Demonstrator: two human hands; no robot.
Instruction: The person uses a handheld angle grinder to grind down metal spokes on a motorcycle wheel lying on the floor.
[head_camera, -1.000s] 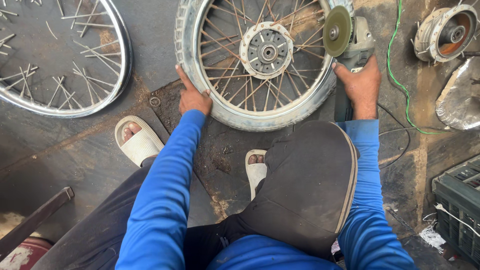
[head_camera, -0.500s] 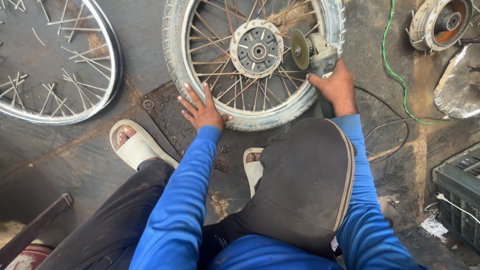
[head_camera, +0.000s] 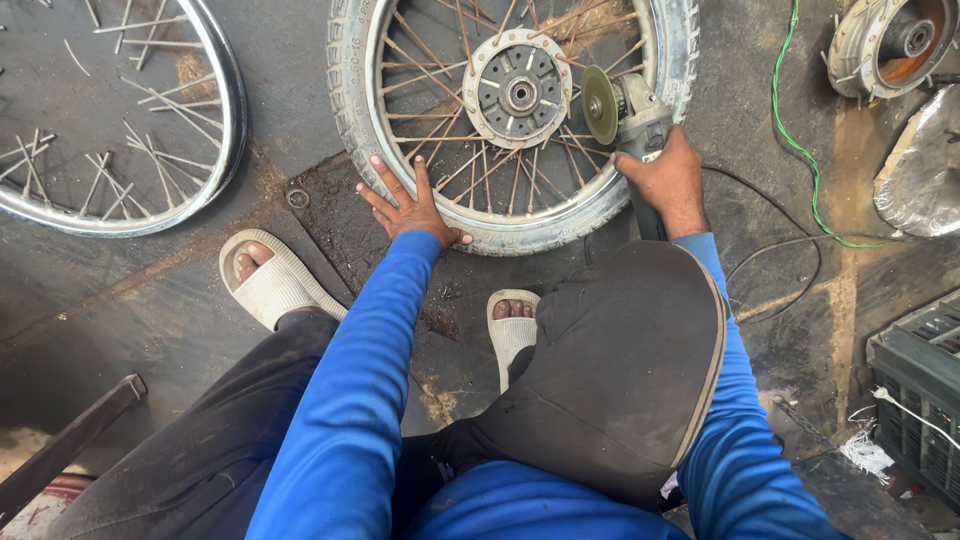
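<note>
- Your left hand (head_camera: 412, 208) is lying flat with the fingers spread, grasping nothing, and it is pressing down on the near edge of the tyre of the spoked wheel (head_camera: 512, 95).
- Your right hand (head_camera: 668, 180) is clenching the body of the angle grinder (head_camera: 630, 112), which is pointing away from you and over the wheel's right side.
- The grinder's disc (head_camera: 600, 104) is standing on edge among the spokes, just to the right of the hub (head_camera: 518, 92); whether it is touching a spoke, you cannot tell from here.
- The wheel is lying flat on the dark, stained floor (head_camera: 150, 290), reaching from directly under your left hand out beyond both hands.
- A black cable (head_camera: 775, 250) is trailing from behind your right wrist off to the right, and a green cable (head_camera: 800, 150) is running along the floor further right of that hand.
- Well to the left of your left hand a bare rim (head_camera: 215, 150) is lying with loose spokes (head_camera: 120, 170) scattered inside it.
- Far right of your right hand, a brake drum (head_camera: 885, 45) is sitting near the top corner and a dark crate (head_camera: 920, 390) nearer to you.
- Your sandalled feet (head_camera: 270, 280) are resting on the floor on the near side of the wheel, close to your left hand.
</note>
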